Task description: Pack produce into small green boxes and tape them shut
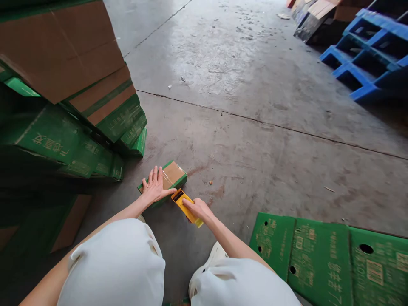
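A small green and brown cardboard box (174,173) lies on the floor in front of my knees, with a shiny strip like clear tape across its brown top. My left hand (155,185) rests flat on the box with its fingers spread. In my right hand (198,208) is a yellow tape dispenser (188,207) with a dark slot near its front. Its front end is at the box's near right corner, close to my left thumb; whether it touches the box I cannot tell. My right fingers under the dispenser are mostly hidden.
Tall stacks of green and brown cartons (92,80) stand close on my left. Green printed cartons (321,255) lie at my right. Stacked blue pallets (366,55) and more boxes (318,17) stand at the far right on the concrete floor (239,127).
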Available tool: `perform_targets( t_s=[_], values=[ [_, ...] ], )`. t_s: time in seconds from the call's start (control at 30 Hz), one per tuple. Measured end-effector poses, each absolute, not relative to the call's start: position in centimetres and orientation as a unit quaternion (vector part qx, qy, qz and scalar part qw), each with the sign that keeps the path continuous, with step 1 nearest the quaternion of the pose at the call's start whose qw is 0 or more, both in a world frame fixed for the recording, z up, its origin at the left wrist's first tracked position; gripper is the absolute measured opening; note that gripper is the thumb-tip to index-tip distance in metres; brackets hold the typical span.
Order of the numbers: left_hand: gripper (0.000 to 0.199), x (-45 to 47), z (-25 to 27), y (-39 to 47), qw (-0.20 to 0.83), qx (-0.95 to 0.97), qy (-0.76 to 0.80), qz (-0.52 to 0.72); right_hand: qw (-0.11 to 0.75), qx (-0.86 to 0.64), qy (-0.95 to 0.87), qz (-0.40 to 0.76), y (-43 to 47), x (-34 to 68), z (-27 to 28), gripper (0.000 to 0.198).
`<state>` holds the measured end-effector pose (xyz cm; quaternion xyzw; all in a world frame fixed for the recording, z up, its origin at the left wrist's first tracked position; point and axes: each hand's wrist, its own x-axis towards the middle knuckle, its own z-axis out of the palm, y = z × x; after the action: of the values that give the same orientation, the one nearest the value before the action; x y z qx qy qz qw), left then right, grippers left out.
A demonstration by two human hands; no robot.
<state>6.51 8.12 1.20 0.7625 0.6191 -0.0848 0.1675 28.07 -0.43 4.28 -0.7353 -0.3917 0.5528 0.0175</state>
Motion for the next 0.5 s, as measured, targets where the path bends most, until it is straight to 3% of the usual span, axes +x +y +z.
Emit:
perform_targets(
  t_s=[0.2,0.5],
  values=[
    [0.115,7.3,1.3,9.2,0.166,0.749,0.635,-0.087,-0.001,-0.726,-0.385,0.57,1.7,26.8,3.2,0.047],
    [0.057,6.5,1.6,13.1,0.244,0.713,0.652,-0.086,0.044,-0.75,-0.369,0.548,-0.7,29.1,3.9,0.044]
  ],
)
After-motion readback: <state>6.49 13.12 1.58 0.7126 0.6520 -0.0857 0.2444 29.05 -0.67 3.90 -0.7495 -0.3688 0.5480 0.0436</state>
